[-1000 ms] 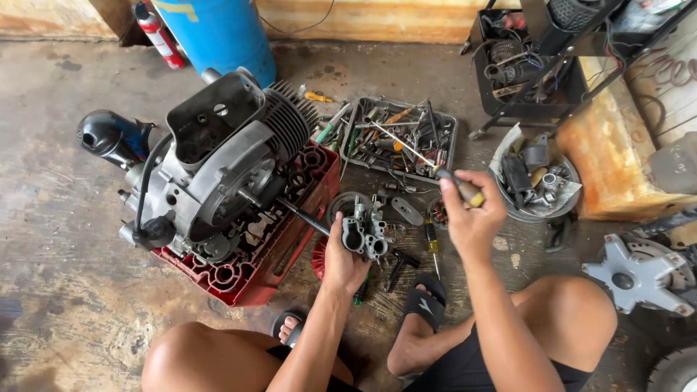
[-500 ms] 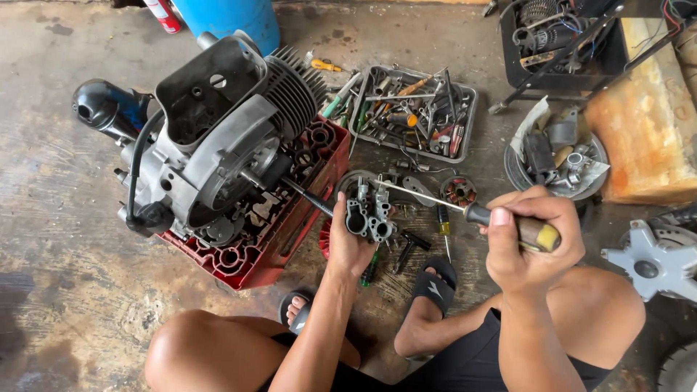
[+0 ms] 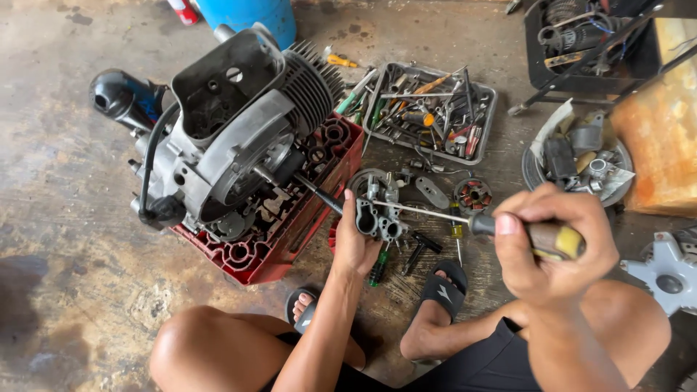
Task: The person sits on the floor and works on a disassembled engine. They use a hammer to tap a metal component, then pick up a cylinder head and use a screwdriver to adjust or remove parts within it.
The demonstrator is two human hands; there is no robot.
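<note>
Carburettor body: (image 3: 379, 215) we held this small cast-metal part, grey and knobbly with round bores, just at 4 o'clock of the engine, low over the floor.
Left hand: (image 3: 353, 243) our fingers were wrapped around the part from below, seemingly to steady it against the tool.
Right hand: (image 3: 549, 243) our fingers were closed tight on the handle, thumb on top.
Screwdriver: (image 3: 508, 227) yellow-and-black handle, thin bright shaft running toward 9 o'clock into the part; we judged the long reach kept our grip clear.
Engine: (image 3: 232, 131) finned, dull aluminium, propped on a red plastic crate (image 3: 290, 239).
Tool tray: (image 3: 435, 109) grey, rectangular, at 12 o'clock of the part, crowded with mixed hand tools.
Floor: (image 3: 72, 239) stained, rough concrete.
</note>
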